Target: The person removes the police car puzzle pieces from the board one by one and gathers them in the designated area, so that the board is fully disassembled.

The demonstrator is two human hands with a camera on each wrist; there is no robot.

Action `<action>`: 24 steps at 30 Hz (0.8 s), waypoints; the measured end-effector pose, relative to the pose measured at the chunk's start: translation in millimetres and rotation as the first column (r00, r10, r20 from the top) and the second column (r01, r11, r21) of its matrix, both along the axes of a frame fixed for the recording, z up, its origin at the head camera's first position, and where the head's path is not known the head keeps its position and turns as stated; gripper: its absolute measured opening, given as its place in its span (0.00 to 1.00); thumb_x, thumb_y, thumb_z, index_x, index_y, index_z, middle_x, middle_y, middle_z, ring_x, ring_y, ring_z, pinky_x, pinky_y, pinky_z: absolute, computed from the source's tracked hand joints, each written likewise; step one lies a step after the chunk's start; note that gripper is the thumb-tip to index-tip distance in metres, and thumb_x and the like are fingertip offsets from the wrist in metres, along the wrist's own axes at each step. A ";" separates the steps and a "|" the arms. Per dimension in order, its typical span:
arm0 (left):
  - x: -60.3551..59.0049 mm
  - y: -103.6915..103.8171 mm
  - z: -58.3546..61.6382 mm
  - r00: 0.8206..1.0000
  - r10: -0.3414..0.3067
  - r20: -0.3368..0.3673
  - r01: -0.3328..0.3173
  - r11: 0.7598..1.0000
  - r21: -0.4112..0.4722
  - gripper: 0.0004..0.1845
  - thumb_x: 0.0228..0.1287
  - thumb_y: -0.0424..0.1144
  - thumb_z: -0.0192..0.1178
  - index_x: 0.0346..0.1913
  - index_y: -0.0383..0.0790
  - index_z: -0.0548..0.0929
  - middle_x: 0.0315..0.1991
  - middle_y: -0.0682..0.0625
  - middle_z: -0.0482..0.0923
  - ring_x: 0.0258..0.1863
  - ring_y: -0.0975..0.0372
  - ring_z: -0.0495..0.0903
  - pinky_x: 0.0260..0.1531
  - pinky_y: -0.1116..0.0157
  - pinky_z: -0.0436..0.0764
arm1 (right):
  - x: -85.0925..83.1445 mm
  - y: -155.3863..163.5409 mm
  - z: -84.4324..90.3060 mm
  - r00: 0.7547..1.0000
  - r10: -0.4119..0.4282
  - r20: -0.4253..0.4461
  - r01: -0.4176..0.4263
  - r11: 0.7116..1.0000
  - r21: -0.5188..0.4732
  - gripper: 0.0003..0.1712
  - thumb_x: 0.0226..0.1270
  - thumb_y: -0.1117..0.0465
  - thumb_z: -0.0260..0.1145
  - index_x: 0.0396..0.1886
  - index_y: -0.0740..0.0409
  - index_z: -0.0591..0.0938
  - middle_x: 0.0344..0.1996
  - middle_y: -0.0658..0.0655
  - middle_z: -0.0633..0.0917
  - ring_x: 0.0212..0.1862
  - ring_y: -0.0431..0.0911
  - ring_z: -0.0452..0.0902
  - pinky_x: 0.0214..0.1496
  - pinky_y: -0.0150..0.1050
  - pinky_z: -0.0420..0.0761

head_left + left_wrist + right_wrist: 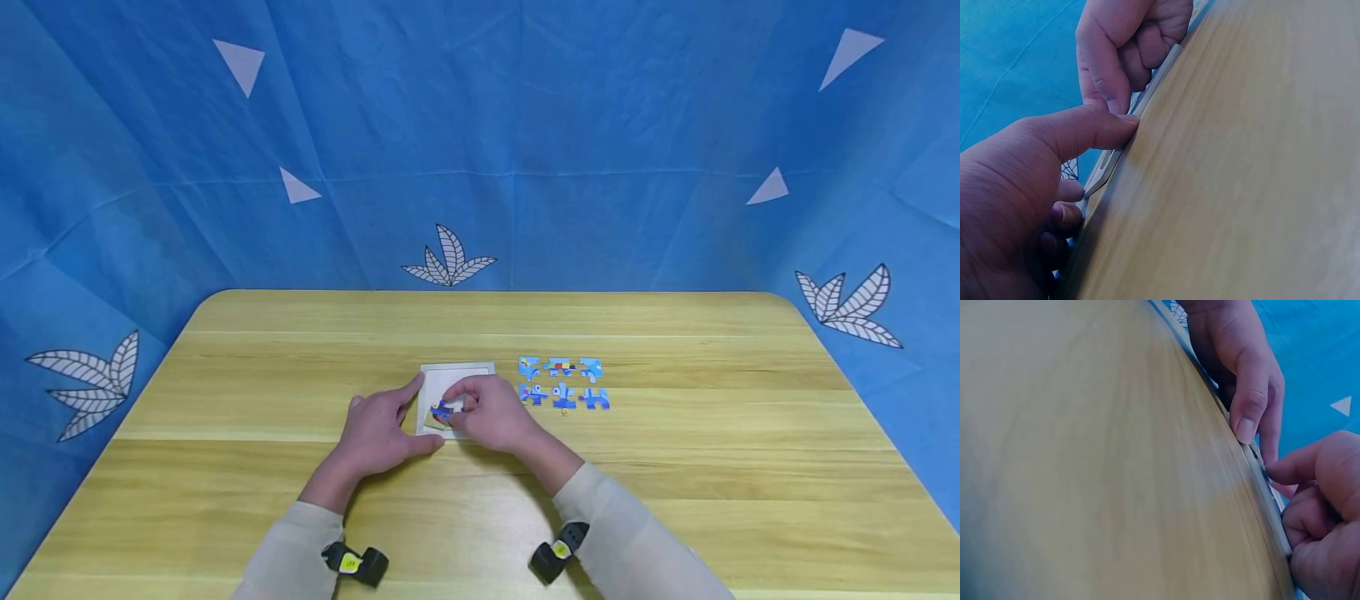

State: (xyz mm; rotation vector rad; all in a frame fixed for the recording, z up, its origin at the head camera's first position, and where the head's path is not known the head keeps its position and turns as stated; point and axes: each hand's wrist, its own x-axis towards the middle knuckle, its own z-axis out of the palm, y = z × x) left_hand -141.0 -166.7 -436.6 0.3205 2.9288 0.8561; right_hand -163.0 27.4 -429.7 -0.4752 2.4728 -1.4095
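Note:
A white square puzzle tray (457, 367) with a raised rim lies flat on the table. My left hand (378, 429) holds its left side, with the thumb on the near rim and the index finger near the far left corner. Over the tray's near part, my right hand (495, 412) pinches a small dark blue jigsaw piece (441, 412) between thumb and index finger. A yellowish patch shows below this piece in the tray's near left corner. In the left wrist view the left thumb (1107, 128) presses on the tray's edge; the right fingers partly hide the piece.
Several loose blue jigsaw pieces (564, 397) lie in two rows on the wooden table (712, 467), just right of the tray. A blue cloth (570, 125) with white triangles and leaf prints hangs behind the table and at both sides.

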 end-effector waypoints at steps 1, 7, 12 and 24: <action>0.0 0.0 0.0 1.000 0.000 -0.001 0.000 1.000 -0.001 0.52 0.40 0.65 0.70 0.69 0.47 0.65 0.15 0.55 0.64 0.27 0.65 0.69 0.39 0.57 0.57 | 0.1 -0.3 0.4 1.000 -0.003 -0.002 0.003 1.000 0.005 0.10 0.55 0.66 0.68 0.38 0.56 0.84 0.10 0.48 0.68 0.13 0.39 0.60 0.18 0.33 0.61; 0.1 -0.4 -0.5 1.000 -0.001 -0.005 0.001 1.000 0.004 0.52 0.39 0.65 0.70 0.69 0.47 0.65 0.15 0.55 0.63 0.24 0.64 0.68 0.38 0.57 0.56 | 0.9 -2.4 1.7 1.000 -0.017 -0.016 0.018 0.999 0.048 0.08 0.57 0.64 0.68 0.38 0.54 0.84 0.11 0.49 0.72 0.14 0.39 0.64 0.18 0.33 0.63; 0.0 -0.3 -1.6 1.000 -0.003 -0.010 0.003 1.000 0.006 0.53 0.39 0.65 0.70 0.69 0.46 0.65 0.16 0.56 0.66 0.29 0.65 0.70 0.38 0.57 0.57 | 1.0 -2.5 0.2 0.999 -0.017 -0.031 0.019 0.998 0.063 0.08 0.60 0.64 0.66 0.39 0.53 0.85 0.10 0.48 0.69 0.13 0.39 0.62 0.17 0.33 0.62; 0.6 -0.4 -0.7 1.000 0.011 0.003 -0.011 1.000 0.004 0.53 0.38 0.66 0.70 0.69 0.46 0.65 0.17 0.56 0.66 0.28 0.64 0.70 0.36 0.58 0.56 | 3.2 3.3 -1.1 0.999 0.008 -0.031 -0.009 0.999 -0.032 0.16 0.50 0.69 0.68 0.42 0.55 0.83 0.09 0.47 0.62 0.13 0.39 0.56 0.20 0.33 0.61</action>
